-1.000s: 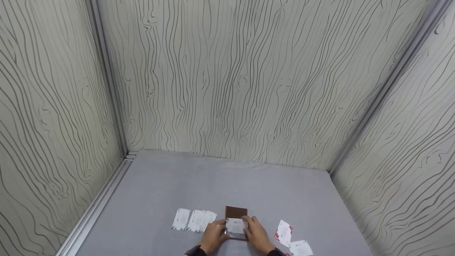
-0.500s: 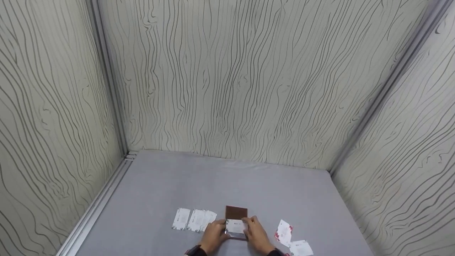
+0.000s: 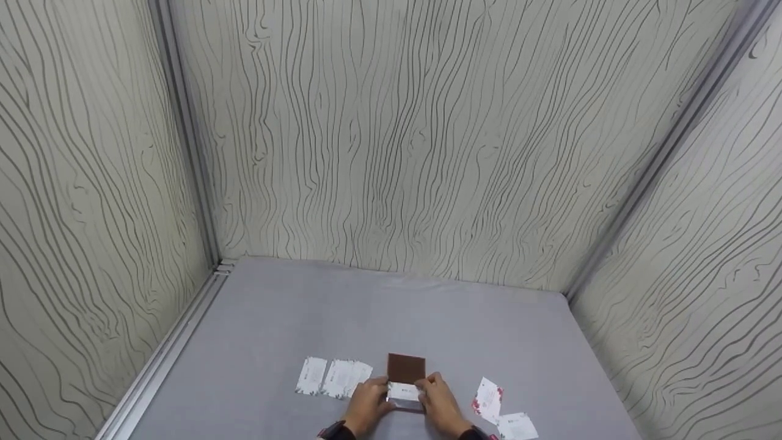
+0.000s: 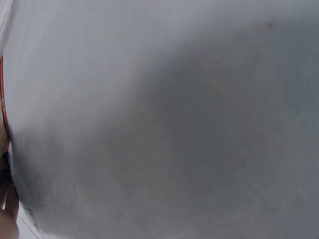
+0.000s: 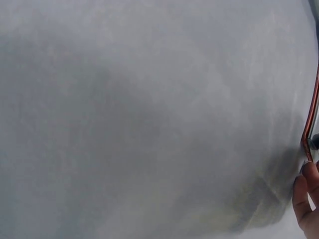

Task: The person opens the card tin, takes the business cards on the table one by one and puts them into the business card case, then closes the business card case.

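Note:
Near the front of the table, a brown card holder (image 3: 406,368) lies between the two hands, its upper part bare. A white printed card (image 3: 403,392) sits across its lower part, where shiny clear plastic shows below the card. The left hand (image 3: 368,400) grips the holder by its left edge, thumb low and fingers higher up. On the other side the right hand (image 3: 441,404) pinches the card at its upper right corner, thumb along the holder's right edge. Only fingers (image 4: 11,209) and the holder's reddish edge show in the left wrist view; the right wrist view shows fingers (image 5: 301,196) similarly.
Several white cards with green leaf corners (image 3: 311,376) lie left of the holder, some overlapping. To the right lie a card with red flowers (image 3: 488,400) and another white card (image 3: 517,426). Grey cloth covers the table (image 3: 366,305); patterned walls (image 3: 391,153) enclose it.
The white card has slid down the holder toward the person, with the right fingertips following it. More of the brown upper part is exposed. The left hand stays in place.

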`<state>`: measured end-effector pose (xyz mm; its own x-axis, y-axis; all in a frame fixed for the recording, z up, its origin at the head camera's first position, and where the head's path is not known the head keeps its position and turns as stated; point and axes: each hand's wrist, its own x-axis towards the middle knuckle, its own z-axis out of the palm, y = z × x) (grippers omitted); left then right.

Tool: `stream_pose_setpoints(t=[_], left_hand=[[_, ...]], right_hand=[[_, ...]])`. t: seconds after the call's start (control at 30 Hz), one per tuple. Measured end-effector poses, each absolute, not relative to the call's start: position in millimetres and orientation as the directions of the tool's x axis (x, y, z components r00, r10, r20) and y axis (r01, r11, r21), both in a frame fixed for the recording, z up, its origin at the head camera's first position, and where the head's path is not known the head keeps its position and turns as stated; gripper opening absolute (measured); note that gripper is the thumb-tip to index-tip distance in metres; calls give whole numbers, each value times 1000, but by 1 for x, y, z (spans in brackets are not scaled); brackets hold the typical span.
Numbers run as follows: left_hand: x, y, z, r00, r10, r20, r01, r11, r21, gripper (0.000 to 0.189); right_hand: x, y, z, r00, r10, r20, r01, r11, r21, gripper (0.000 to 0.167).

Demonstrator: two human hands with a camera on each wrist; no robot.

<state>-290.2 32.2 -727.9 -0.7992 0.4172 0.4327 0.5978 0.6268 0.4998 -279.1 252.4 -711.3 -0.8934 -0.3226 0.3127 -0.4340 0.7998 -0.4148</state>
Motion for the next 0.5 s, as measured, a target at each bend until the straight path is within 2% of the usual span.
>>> stream_pose_setpoints(t=[0.33, 0.5], left_hand=[[-290, 34, -727, -805, 412, 427, 591, 621, 514, 30], [-291, 34, -728, -813, 414, 409, 581, 629, 517, 31]], right_hand=[[-279, 253, -711, -889, -343, 302, -443, 812, -380, 18], [-279, 253, -710, -868, -365, 336, -475, 808, -350, 18]])
